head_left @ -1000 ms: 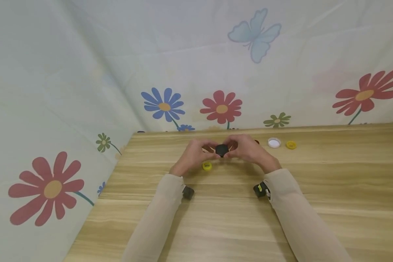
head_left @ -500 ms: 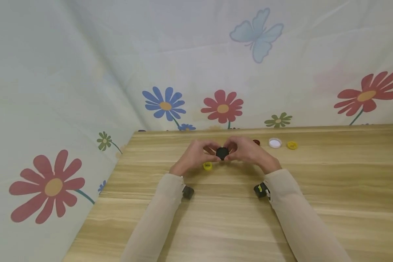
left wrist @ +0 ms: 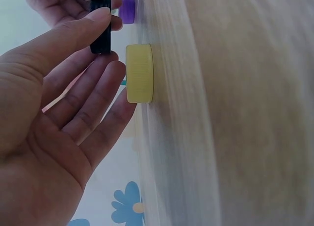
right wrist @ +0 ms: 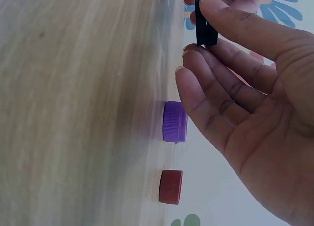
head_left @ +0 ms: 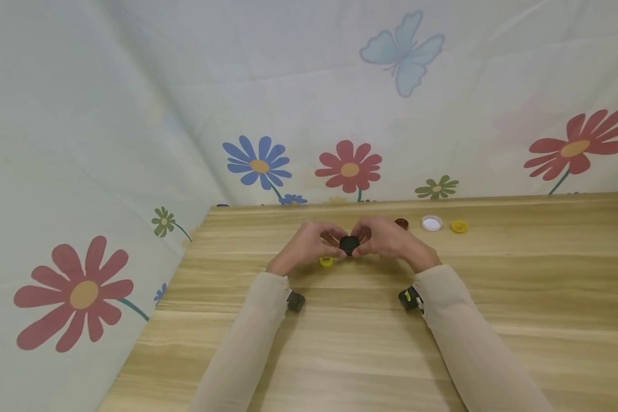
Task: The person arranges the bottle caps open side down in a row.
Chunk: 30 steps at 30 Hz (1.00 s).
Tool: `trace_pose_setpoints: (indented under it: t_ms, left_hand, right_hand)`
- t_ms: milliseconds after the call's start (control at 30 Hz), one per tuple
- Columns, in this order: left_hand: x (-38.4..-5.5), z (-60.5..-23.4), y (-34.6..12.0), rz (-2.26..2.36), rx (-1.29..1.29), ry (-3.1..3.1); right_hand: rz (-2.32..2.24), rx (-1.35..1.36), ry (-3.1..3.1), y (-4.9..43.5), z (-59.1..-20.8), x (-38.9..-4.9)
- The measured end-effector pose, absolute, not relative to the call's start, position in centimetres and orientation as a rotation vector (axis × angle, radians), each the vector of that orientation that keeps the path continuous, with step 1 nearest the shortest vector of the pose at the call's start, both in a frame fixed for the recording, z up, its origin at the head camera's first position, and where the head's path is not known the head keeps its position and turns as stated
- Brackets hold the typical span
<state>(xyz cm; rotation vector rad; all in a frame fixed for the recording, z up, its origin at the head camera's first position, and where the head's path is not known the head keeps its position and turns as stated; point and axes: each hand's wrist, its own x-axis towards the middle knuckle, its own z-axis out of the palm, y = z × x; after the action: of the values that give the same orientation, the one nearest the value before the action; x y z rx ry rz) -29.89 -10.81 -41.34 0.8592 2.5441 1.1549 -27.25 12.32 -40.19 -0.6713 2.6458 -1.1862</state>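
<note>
Both hands meet over the table around one black bottle cap (head_left: pixel 348 245), held just above the wood. My left hand (head_left: pixel 309 241) pinches its left side between thumb and fingers; my right hand (head_left: pixel 386 237) pinches the right side. In the left wrist view the black cap (left wrist: pixel 101 32) appears edge-on, with the left thumb against it. Close to the left fingers stands a yellow cap (left wrist: pixel 140 74). By the right fingers, in the right wrist view, is a purple cap (right wrist: pixel 174 122), which the right hand hides in the head view.
A dark red cap (head_left: pixel 401 223), a white round cap (head_left: pixel 432 223) and another yellow cap (head_left: pixel 459 227) lie in a row right of the hands. The wooden table (head_left: pixel 350 355) ends at a flowered cloth backdrop (head_left: pixel 298 86) behind and to the left.
The black cap has come slightly nearer to me, with both hands still pinching it. More of the dark red cap shows beside the right hand.
</note>
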Motion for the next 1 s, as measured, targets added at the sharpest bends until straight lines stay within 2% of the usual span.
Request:
trace_pose_setpoints:
  t_ms: [1000]
  left_hand:
    - [-29.8,-41.61,-10.7,1.055,0.849,2.523]
  right_hand:
    - [-1.105,-0.658,2.638,11.9,-40.44,-26.8]
